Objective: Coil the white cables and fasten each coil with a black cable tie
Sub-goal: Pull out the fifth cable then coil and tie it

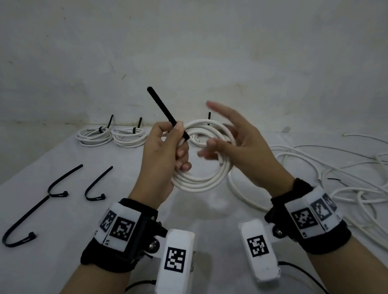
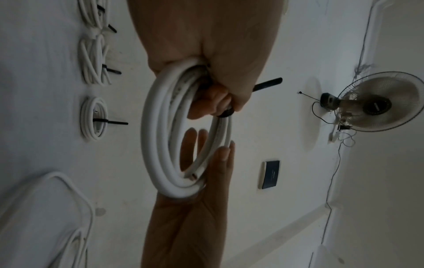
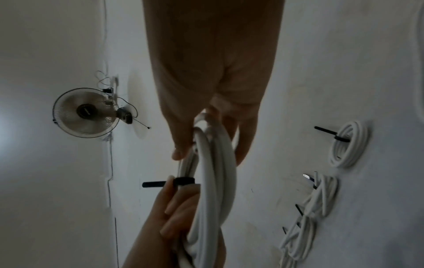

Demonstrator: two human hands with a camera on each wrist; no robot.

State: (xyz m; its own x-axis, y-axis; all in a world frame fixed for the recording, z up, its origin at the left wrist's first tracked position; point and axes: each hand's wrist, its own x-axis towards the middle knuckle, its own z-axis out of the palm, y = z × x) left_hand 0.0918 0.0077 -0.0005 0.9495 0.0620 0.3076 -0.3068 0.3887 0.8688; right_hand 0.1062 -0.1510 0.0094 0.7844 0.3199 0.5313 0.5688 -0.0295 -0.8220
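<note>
At frame centre the left hand (image 1: 163, 154) grips a white cable coil (image 1: 203, 183) where a black cable tie (image 1: 167, 113) wraps it, tail pointing up-left. The right hand (image 1: 246, 147) is spread, fingers straight against the coil's right side. Three spare ties (image 1: 94, 189) lie lower left; tied coils (image 1: 129, 138) behind; loose cable (image 1: 330, 182) right.

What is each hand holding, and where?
Left hand grips the coiled white cable at its tied side, beside the black cable tie; right hand holds nothing.
</note>
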